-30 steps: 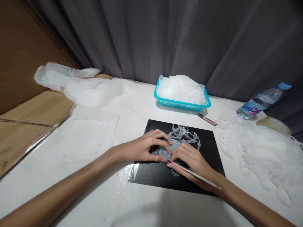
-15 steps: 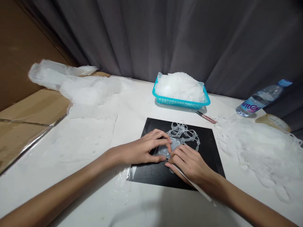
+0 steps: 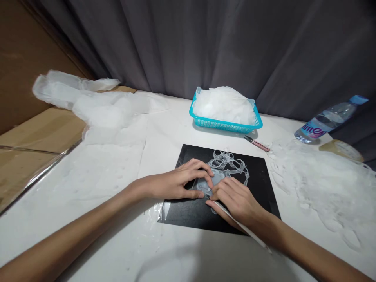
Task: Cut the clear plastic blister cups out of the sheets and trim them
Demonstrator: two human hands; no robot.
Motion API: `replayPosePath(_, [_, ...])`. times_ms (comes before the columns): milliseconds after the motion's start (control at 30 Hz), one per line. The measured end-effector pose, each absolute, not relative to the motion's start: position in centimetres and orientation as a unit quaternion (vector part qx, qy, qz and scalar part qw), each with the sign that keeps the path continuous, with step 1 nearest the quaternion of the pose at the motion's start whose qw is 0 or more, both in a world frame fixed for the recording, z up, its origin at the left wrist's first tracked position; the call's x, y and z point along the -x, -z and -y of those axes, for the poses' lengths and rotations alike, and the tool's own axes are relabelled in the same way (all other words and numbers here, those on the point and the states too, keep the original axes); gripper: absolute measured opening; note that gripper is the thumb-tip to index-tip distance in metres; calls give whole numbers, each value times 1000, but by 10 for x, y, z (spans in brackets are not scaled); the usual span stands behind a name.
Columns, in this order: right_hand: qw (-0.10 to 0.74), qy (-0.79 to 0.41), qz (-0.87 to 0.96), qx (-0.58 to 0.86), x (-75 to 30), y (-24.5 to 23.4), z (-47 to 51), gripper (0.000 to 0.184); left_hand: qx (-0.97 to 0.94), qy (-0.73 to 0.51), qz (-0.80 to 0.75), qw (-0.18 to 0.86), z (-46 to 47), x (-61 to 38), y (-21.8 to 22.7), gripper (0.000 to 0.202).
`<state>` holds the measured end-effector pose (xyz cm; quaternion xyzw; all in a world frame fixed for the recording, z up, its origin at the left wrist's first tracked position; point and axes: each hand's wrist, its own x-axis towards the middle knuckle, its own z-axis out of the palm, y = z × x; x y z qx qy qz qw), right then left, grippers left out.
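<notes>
A translucent, rubbery-looking sheet with small round bumps (image 3: 202, 183) lies on a black mat (image 3: 188, 211). Looped translucent strips (image 3: 227, 160) spread from its far side. My left hand (image 3: 192, 180) arches over the sheet's left part, fingertips touching it, thumb and forefinger apart at its near edge. Opposite it, my right hand (image 3: 233, 197) is closed around a thin white stick-like tool (image 3: 249, 232), whose back end slants toward me. Its front end meets the sheet's near edge between both hands; the tip is too small to make out.
Behind the mat stands a blue basket (image 3: 226, 126) heaped with whitish translucent pieces. Pink-handled snips (image 3: 257, 143) lie beside it. A water bottle (image 3: 326, 121), a tape roll (image 3: 342, 150) and a pile of translucent scraps (image 3: 331, 184) are at right. Plastic bags (image 3: 100, 109) and cardboard (image 3: 38, 129) occupy the left.
The view has shifted slightly. Both hands stay at the sheet in nearly the same pose, and the right still grips the white tool. A little more of the sheet shows between them.
</notes>
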<state>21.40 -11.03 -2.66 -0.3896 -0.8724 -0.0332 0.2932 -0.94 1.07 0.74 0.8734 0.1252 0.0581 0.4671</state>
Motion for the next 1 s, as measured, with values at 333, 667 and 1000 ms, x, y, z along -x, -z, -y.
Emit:
replayPosePath(333, [286, 57, 874, 388, -209, 24, 110, 16, -869, -40, -139, 474, -11, 8, -6, 31])
replayPosePath(667, [291, 17, 873, 390, -221, 16, 114, 18, -869, -6, -142, 473, -9, 5, -13, 33])
replayPosePath(1000, [295, 10, 878, 377, -221, 17, 114, 13, -866, -22, -148, 476, -9, 4, -13, 29])
